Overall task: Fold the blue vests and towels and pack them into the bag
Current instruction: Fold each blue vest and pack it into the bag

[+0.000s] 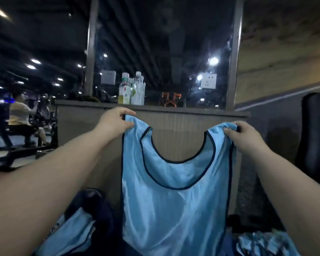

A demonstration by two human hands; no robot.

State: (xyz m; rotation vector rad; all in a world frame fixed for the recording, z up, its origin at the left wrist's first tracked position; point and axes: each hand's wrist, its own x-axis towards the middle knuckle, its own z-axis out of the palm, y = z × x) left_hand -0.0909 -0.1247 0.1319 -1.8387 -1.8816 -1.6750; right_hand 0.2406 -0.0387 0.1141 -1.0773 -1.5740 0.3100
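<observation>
Hanging item: light blue shiny vest with dark navy trim [174, 209], held up in the air by both hands, in front of a grey panelled counter [175, 130].
Long axis: vertical. Both shoulder straps are at the top, at the fingers; the body of the vest drops straight down from them.
Neckline: the scooped opening faces upward, midway between the two sets of fingers.
Left hand [115, 122]: thumb and curled fingers pinch the top of the strap on that side.
Right hand [246, 137]: fingers curled over the top of the other strap, gripping it; cloth is bunched under them. I cannot separate thumb from fingers here.
Level: left fingers sit slightly higher than right fingers.
Cut off: the hem runs out of the bottom edge, so the vest's full length is not seen.
Below left fingers: stack of light blue fabric pieces [74, 235] lying against dark navy bag-like fabric [92, 202]. Its opening cannot be made out.
Below right fingers: crumpled blue-and-white patterned cloth [266, 242], blurred and cut by the edge; kind unclear.
Above fingers: clear plastic bottles [131, 89] on the counter ledge; white wall socket [208, 80] behind.
Beyond left fingers: person seated on a gym machine [18, 115], blurred.
Outboard of right fingers: dark padded seat back [316, 135], partly cut off.
</observation>
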